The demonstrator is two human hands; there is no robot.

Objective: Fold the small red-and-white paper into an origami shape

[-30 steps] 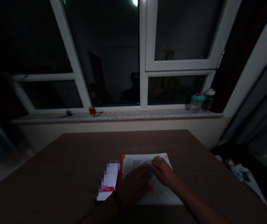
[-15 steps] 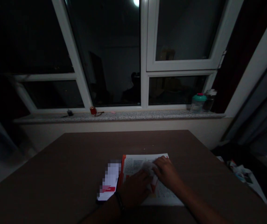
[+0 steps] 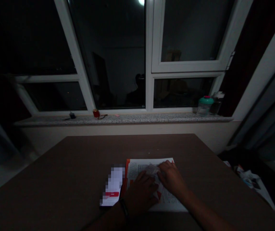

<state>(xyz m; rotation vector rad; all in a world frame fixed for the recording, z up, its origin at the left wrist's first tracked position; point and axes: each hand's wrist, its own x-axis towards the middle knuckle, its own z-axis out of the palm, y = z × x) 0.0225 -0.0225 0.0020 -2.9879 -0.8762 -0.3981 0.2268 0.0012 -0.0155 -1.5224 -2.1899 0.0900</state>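
A crumpled, thin whitish sheet lies bunched over a printed booklet on the table; I cannot tell whether it is tissue or plastic film. My left hand, with a dark band at the wrist, presses its curled fingers onto the near left side of the sheet. From the right, my right hand pinches the sheet's other edge with bent fingers. A small red patch shows below the hands. Both hands cover much of the booklet's page. Left of the booklet rests a phone with its screen lit.
The brown table reaches toward a granite windowsill. On the sill stand a green-lidded bottle, a clear bottle and a small red container. Crumpled packaging lies beyond the table's right edge.
The fingers of my left hand have shifted slightly on the crumpled sheet, which is now sharper and bunched a little differently. My right hand stays nearly in place.
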